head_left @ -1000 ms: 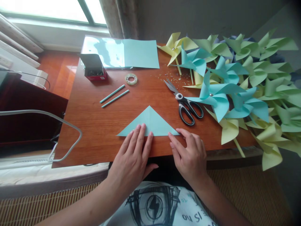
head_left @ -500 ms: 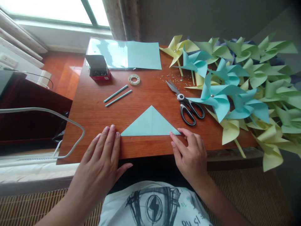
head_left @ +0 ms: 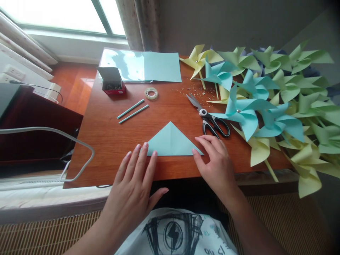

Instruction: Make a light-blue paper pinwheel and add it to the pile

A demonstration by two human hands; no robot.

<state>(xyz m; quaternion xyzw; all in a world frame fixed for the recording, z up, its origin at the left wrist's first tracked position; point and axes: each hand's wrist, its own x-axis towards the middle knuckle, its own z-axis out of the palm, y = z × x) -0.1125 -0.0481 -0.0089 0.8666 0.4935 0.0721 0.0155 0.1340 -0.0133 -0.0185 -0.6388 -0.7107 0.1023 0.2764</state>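
Presently, tabletop (head_left: 106,148), brown wood, seen from its near edge, with contents as follows:

Item, one sheet of pale blue paper (head_left: 171,141), folded to a triangle, lying by the middle of the near edge; long side parallel to that edge, peak toward the far edge, a crease down the centre

Item, left hand (head_left: 134,179), spread flat and grasping nothing; fingertips over the paper's left corner, thumb held apart and over the near edge

Item, right hand (head_left: 216,168), loosely curved, thumb and forefinger parted with nothing clasped; thumb tip at the paper's right corner, forefinger raised beyond the slanting side; other fingers overlap a handle of the scissors (head_left: 203,113) in view, contact not determinable

Changes from half a second ago: left hand, then just beside the left corner, now covers it; right thumb now at its corner, where fingertips rested; paper in much the same place

Further, two thin blue sticks (head_left: 130,108) in the left half; tape roll (head_left: 146,94) beyond them; red box (head_left: 115,88), lid raised, near the far left corner; blue sheet (head_left: 162,67) along the far edge; paper pinwheels (head_left: 245,109), yellow, blue and green, crowding and overhanging the right edge
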